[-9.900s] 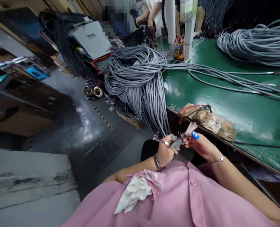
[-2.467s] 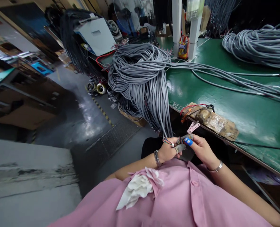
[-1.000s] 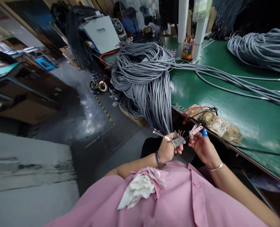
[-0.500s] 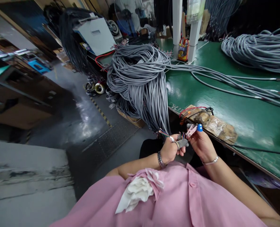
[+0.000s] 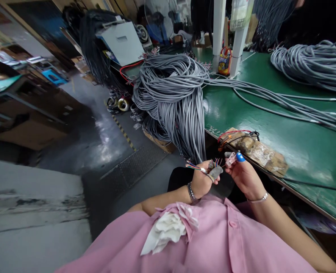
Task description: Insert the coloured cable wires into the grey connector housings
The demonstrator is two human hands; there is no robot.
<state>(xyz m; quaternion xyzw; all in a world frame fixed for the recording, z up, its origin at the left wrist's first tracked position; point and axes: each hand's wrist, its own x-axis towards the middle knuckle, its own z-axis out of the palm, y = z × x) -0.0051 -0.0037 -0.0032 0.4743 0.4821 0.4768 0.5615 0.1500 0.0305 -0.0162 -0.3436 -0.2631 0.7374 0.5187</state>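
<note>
Since half a second ago, the right hand has gone slightly away from the left hand. In the head view, right thumb and fingers are closed on a small pink plastic clip, whose long axis slants up to the right. Left fingers, almost closed, pinch a bundle of thin multicoloured wires; their short upper ends fan upward, just left of the clip. Maybe one strand reaches the right hand; it is too small to be sure.
</note>
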